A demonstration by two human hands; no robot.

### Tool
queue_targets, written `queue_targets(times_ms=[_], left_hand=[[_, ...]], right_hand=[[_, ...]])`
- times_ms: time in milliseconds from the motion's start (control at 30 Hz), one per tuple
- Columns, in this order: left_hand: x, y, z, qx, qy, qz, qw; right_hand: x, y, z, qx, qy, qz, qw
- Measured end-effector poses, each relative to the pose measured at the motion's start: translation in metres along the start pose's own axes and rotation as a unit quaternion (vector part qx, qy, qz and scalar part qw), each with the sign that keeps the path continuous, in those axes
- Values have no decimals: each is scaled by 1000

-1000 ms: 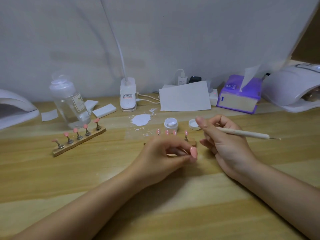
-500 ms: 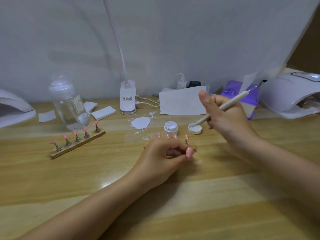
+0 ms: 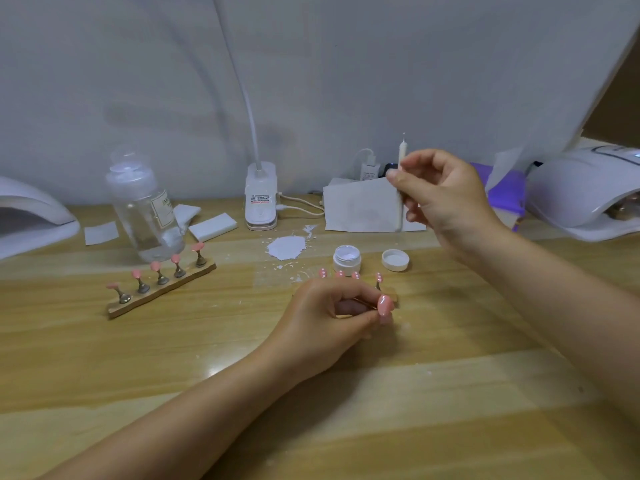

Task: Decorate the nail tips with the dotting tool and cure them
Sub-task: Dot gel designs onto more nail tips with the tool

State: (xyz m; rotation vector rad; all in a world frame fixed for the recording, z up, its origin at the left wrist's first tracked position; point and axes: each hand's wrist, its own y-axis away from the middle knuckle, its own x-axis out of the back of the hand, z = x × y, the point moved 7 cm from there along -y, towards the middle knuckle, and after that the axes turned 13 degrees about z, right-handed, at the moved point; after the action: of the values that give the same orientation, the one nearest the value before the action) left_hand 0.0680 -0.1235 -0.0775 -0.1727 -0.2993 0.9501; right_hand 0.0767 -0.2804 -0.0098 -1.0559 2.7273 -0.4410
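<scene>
Right hand (image 3: 446, 199) raised above the table (image 3: 450, 393), pinching the dotting tool (image 3: 401, 161) between thumb and fingers, holding it nearly upright with one fine tip pointing up; lower end blurred in front of a white sheet of paper (image 3: 360, 209).

Left hand (image 3: 329, 320) resting on the table, gripping a thin metal stem carrying a pink nail tip (image 3: 385, 304) at the fingertips, fingers curled around it.

Just behind the left hand, standing in a row, four more pink nail tips (image 3: 356, 274), their holder mostly hidden. Beyond them, sitting side by side, an open white jar (image 3: 347, 258) and its lid (image 3: 395, 259).

To the left, lying at an angle, a wooden stand (image 3: 162, 292) bearing five pink tips. At the far right edge, sitting on the table, a white curing lamp (image 3: 585, 195).
</scene>
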Motion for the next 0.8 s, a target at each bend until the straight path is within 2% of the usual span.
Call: queue_targets(times_ms=[167, 233, 400, 533, 800], left_hand=[[0, 0, -2, 0, -11, -2, 1000], [0, 0, -1, -2, -13, -4, 1000], [0, -1, -2, -4, -12, -8, 1000], [0, -1, -2, -6, -11, -9, 1000], [0, -2, -5, -4, -15, 6, 1000]], right_hand=[[-8, 2, 16, -75, -70, 23, 994], [-12, 4, 20, -82, -46, 14, 995], [-24, 9, 24, -54, 101, -84, 990], [-25, 8, 23, 36, 184, -58, 981], [-41, 11, 36, 64, 241, -91, 964]])
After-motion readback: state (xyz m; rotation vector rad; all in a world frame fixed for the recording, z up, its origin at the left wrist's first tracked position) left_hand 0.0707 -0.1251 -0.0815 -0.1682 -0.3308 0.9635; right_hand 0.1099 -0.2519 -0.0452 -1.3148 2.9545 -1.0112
